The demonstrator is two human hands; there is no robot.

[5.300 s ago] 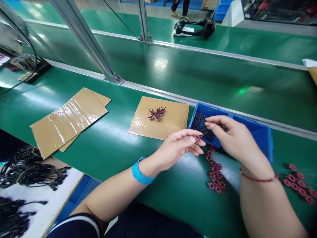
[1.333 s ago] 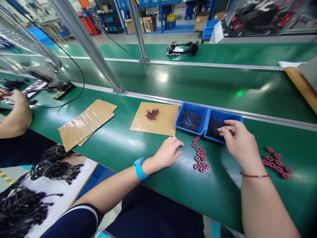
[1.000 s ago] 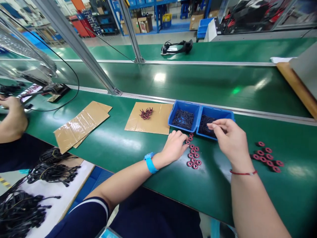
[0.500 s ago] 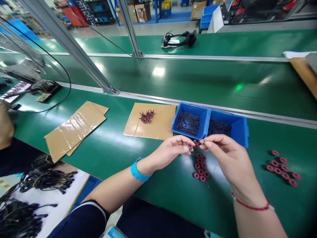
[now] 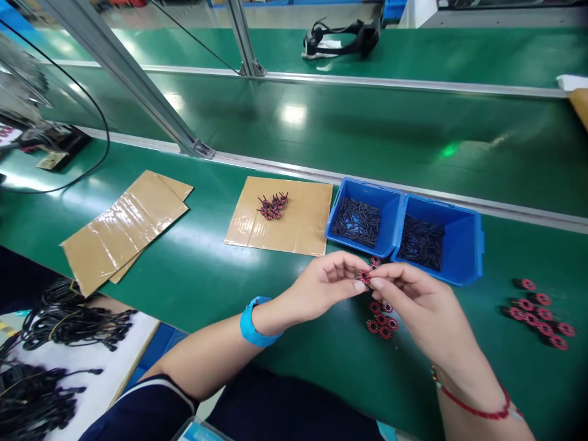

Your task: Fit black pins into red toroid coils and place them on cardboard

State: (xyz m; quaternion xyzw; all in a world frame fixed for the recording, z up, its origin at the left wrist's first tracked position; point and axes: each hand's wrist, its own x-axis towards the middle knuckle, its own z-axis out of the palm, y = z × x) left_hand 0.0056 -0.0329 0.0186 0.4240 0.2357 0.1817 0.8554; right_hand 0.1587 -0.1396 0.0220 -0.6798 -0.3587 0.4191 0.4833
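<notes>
My left hand [image 5: 324, 285] pinches a small red-and-black motor stator [image 5: 364, 277] between thumb and fingertips. My right hand [image 5: 416, 300] is closed, its thumb and forefinger meeting at the stator's right side; whatever lies between those fingertips is too small to make out. Beneath and between the hands, a group of similar stators [image 5: 382, 323] lies on the green bench, partly covered by my fingers. Just beyond the hands stand two blue bins side by side. The left bin [image 5: 389, 228] and the right bin [image 5: 463, 245] both hold short black tube-like pieces.
More stators [image 5: 544, 315] lie at the right. A cardboard sheet [image 5: 303, 214] carries a cluster of stators with upright leads [image 5: 273, 206]. Other cardboard sheets [image 5: 124, 226] lie left. Bundled black cables [image 5: 82, 318] rest at lower left. A metal post [image 5: 138, 86] slants down to the bench.
The camera view has tipped downward. My hands have come closer together, and the stator in my left hand now faces up between both sets of fingertips.
</notes>
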